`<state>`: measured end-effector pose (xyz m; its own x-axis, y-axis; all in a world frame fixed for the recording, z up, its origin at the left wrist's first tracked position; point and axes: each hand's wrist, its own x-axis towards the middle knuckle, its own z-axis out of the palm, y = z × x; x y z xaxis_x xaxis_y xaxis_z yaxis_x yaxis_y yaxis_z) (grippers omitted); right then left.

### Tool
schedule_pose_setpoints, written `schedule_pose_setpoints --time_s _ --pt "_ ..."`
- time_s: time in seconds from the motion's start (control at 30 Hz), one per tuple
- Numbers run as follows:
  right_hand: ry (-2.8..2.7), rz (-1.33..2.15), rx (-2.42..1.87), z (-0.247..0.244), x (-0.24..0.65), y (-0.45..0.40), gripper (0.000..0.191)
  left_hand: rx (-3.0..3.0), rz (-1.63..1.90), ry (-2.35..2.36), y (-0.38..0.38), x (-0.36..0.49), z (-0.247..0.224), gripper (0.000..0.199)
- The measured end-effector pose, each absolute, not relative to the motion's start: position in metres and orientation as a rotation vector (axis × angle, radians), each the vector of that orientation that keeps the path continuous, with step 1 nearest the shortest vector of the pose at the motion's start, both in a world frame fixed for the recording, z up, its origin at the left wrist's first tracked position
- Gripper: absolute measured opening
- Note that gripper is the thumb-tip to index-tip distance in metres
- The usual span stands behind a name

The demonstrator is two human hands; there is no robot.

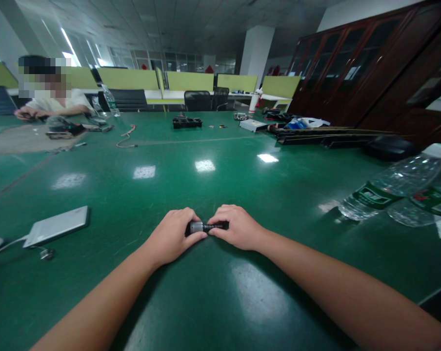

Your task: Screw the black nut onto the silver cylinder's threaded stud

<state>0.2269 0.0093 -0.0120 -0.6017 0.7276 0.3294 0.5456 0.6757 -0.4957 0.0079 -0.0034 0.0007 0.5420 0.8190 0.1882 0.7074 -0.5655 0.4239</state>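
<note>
Over the green table (162,190), a small cylindrical part (197,227) lies sideways between my two hands; it has a thick grey-and-black body and a thinner ribbed black shaft. What exactly it is, I cannot make out. The fingers and thumb of my left hand (174,234) are closed around the thick body. My right hand (237,227) pinches the ribbed shaft, whose dark end shows inside the grip. The fingertips of both hands are close together, partly hiding the part.
A silver flat device (57,225) with a cable lies at left. Clear plastic bottles (383,192) stand at right. Toward the back are a black box-like part (187,122), a white box (253,125) and long dark rails (315,136). Another person (55,97) sits at far left.
</note>
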Motion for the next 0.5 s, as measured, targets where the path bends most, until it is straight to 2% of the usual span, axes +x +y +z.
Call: schedule_pose_setpoints --time_s 0.5 --pt "-2.375 0.475 -1.036 -0.0087 0.2318 0.0085 0.013 2.471 0.532 1.281 -0.0042 0.0072 0.0007 0.026"
